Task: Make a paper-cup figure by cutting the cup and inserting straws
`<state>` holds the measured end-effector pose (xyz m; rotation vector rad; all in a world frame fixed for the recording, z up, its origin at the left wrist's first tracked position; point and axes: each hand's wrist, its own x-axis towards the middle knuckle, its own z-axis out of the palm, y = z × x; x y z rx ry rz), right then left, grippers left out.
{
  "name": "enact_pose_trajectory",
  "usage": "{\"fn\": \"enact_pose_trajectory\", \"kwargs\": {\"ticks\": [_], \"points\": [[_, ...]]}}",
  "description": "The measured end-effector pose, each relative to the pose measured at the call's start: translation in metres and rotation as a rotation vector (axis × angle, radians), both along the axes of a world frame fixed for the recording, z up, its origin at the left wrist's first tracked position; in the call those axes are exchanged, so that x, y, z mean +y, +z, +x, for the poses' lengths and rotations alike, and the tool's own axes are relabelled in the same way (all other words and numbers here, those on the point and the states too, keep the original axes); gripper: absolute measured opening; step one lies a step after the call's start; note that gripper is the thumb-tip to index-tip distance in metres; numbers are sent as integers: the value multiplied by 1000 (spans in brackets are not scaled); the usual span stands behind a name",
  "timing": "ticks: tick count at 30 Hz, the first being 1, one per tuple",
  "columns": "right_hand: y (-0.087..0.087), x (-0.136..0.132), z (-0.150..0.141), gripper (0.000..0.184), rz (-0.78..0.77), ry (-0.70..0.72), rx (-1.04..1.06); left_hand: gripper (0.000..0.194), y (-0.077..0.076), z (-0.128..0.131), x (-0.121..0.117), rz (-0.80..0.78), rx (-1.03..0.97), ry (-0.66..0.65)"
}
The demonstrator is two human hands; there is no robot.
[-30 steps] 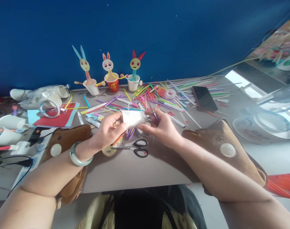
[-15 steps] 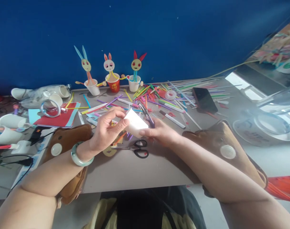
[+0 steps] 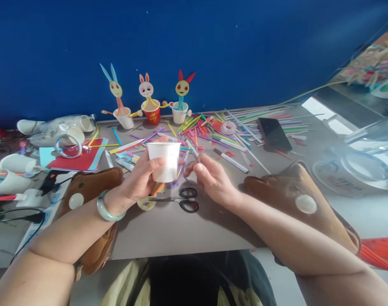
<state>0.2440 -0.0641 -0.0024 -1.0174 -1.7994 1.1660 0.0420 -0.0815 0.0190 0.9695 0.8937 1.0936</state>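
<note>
At frame centre, the white cup [image 3: 168, 165] is now turned upright, the left hand [image 3: 141, 177] alone closed around it. The right hand [image 3: 214, 176] has moved off it, fingers pinched on a slim tool [image 3: 197, 159], perhaps scissors, so the cup's wall seems free for work.

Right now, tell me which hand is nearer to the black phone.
Right. The right hand is left of the phone and closer to the person; the left hand, holding the white paper cup, is farther left.
</note>
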Motion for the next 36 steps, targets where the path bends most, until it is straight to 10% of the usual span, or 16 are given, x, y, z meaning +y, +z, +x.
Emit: {"fn": "enact_pose_trajectory", "kwargs": {"ticks": [10,36], "points": [[20,-10,9,36,256,39,-198,59,3,2,-1,-35,33,52],[32,-16,10,41,218,12,-347,65,-8,-5,-2,168,243,131]]}}
